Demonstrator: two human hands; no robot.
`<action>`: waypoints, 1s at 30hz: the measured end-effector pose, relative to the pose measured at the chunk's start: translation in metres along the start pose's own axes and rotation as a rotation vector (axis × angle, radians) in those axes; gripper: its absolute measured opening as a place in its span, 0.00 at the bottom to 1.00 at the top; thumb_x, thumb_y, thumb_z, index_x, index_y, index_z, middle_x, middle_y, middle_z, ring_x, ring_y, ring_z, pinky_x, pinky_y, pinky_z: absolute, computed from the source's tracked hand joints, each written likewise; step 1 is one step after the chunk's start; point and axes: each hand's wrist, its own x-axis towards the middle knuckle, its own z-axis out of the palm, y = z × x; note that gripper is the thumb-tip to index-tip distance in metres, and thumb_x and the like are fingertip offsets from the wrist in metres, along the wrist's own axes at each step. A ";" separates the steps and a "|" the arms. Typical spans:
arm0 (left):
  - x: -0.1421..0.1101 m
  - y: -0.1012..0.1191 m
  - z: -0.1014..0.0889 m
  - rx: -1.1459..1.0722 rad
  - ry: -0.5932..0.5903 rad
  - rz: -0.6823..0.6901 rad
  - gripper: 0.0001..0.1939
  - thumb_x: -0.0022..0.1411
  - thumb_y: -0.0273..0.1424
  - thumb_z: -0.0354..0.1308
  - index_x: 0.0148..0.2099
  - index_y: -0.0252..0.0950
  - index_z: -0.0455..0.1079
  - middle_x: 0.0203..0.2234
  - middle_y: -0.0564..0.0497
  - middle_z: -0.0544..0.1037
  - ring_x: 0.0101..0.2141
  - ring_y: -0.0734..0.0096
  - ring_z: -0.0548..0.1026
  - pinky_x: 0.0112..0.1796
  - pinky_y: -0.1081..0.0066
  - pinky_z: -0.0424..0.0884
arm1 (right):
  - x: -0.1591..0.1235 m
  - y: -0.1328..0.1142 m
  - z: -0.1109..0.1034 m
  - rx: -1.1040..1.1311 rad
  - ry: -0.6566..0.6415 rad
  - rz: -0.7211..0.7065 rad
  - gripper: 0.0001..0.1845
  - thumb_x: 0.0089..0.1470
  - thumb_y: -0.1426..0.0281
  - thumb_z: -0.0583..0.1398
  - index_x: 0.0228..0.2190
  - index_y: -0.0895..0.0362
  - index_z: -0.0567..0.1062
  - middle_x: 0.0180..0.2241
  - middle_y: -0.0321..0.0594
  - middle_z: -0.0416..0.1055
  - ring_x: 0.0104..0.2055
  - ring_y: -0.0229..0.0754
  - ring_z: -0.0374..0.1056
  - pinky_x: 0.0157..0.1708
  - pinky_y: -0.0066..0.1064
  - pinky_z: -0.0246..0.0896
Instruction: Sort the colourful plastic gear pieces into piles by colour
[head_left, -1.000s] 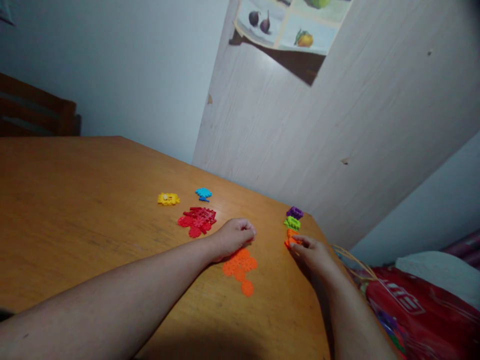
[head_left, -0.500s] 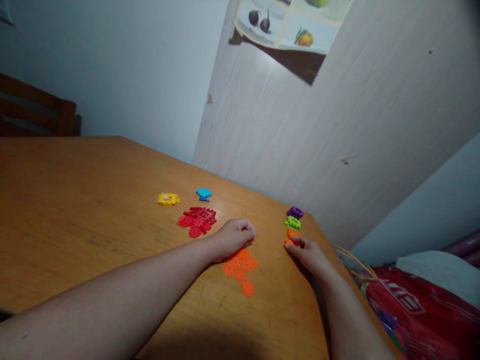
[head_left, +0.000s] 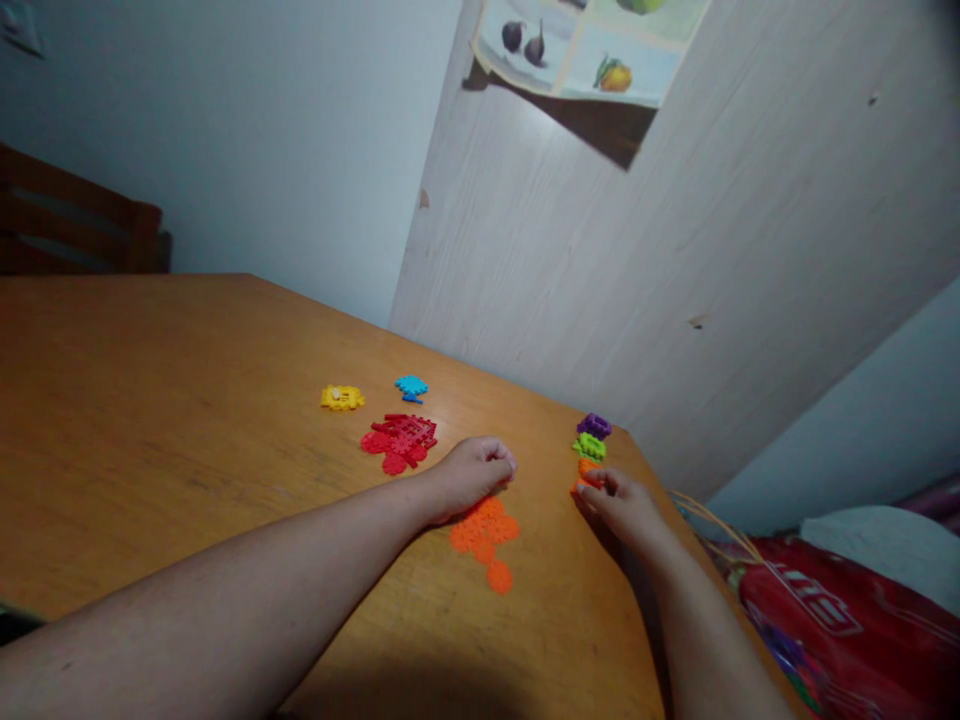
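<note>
My left hand (head_left: 474, 476) rests on the table with its fingers curled closed; what they hold, if anything, is hidden. Just below it lies a flat heap of orange plastic pieces (head_left: 484, 535), several of them round. At the table's right side, my right hand (head_left: 621, 503) pinches a small orange piece (head_left: 580, 487) between thumb and fingers. Directly beyond those fingertips sits another orange piece (head_left: 589, 467), in line with a lime green piece (head_left: 591, 446) and a purple piece (head_left: 595, 426). Red pieces (head_left: 401, 440) are piled left of my left hand.
Farther left on the wooden table (head_left: 187, 400) lie yellow pieces (head_left: 343, 398) and blue pieces (head_left: 411, 386). A wooden chair (head_left: 82, 225) stands behind the left end. Past the right edge are a red bag (head_left: 847, 600) and orange cords (head_left: 716, 520). A panelled wall borders the far edge.
My right hand's fingers have shifted slightly around the orange piece beside the other orange one. My left hand stays closed in place. The whole view has moved a little.
</note>
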 end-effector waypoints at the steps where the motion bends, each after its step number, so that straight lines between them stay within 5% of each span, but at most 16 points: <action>1: 0.000 0.000 0.000 -0.005 0.006 0.001 0.08 0.54 0.34 0.59 0.34 0.34 0.70 0.25 0.53 0.73 0.26 0.74 0.67 0.29 0.73 0.60 | -0.004 -0.008 0.003 0.046 -0.034 -0.007 0.15 0.48 0.58 0.64 0.32 0.56 0.74 0.24 0.34 0.69 0.24 0.37 0.61 0.24 0.28 0.53; 8: -0.003 0.004 0.002 -0.049 0.011 0.002 0.08 0.54 0.33 0.58 0.34 0.34 0.69 0.25 0.54 0.72 0.26 0.75 0.66 0.31 0.72 0.62 | -0.048 -0.068 0.030 0.233 -0.505 -0.039 0.15 0.50 0.63 0.66 0.38 0.56 0.74 0.23 0.28 0.60 0.23 0.32 0.53 0.22 0.25 0.46; 15: -0.003 0.006 0.001 -0.036 0.001 0.000 0.07 0.53 0.32 0.58 0.34 0.34 0.69 0.25 0.54 0.72 0.26 0.75 0.66 0.31 0.72 0.62 | -0.056 -0.082 0.045 0.064 -0.575 -0.177 0.14 0.47 0.72 0.65 0.40 0.55 0.75 0.27 0.30 0.62 0.27 0.33 0.56 0.24 0.25 0.49; 23: 0.000 0.000 -0.001 -0.022 -0.017 0.005 0.08 0.54 0.33 0.59 0.34 0.34 0.69 0.26 0.53 0.73 0.26 0.74 0.67 0.30 0.73 0.61 | -0.052 -0.082 0.036 0.002 -0.492 -0.154 0.09 0.47 0.70 0.64 0.33 0.56 0.73 0.26 0.31 0.65 0.26 0.34 0.58 0.23 0.25 0.50; 30: 0.001 -0.001 0.000 0.003 -0.014 -0.003 0.08 0.54 0.33 0.58 0.35 0.34 0.69 0.25 0.53 0.72 0.25 0.75 0.66 0.29 0.73 0.60 | -0.020 -0.021 0.011 0.256 -0.035 -0.001 0.15 0.48 0.58 0.64 0.32 0.54 0.70 0.22 0.34 0.65 0.23 0.36 0.58 0.22 0.28 0.52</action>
